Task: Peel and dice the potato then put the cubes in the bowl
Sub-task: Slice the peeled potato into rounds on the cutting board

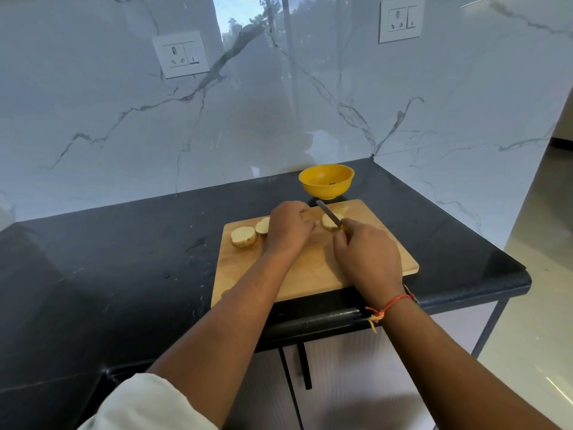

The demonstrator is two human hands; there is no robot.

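On the left end of the pale wooden chopping board [316, 271], two round, cream-coloured potato slices [243, 236] lie flat. Their rims look speckled brown, so I suspect some peel is left on. They sit near the board's left edge, and a nudge from the wrist beside them could send one onto the black stone counter [124, 259].

The greater risk is at the middle of the board. The left hand [290, 226] is close to the blade, and its fingertips point towards the cut. If the rounded piece rolls or the blade skids on the wet flesh, those fingers are in its way.

The left hand rests knuckles up on the board's far half, fingers curled under over something pale. I cannot tell whether they pinch it or only press it.

Just right of it, a dark-bladed knife [328, 213] slants across another pale potato piece [329, 222], tip towards the board's far edge. The right hand [367, 256], towards the board's right end, is wrapped tightly round the knife handle, wrist raised, with an orange thread band [387, 307] round it.

The round yellow plastic bowl [326, 180] stands just beyond the board's far edge. I see no cubes in it, so the dicing looks hardly begun.
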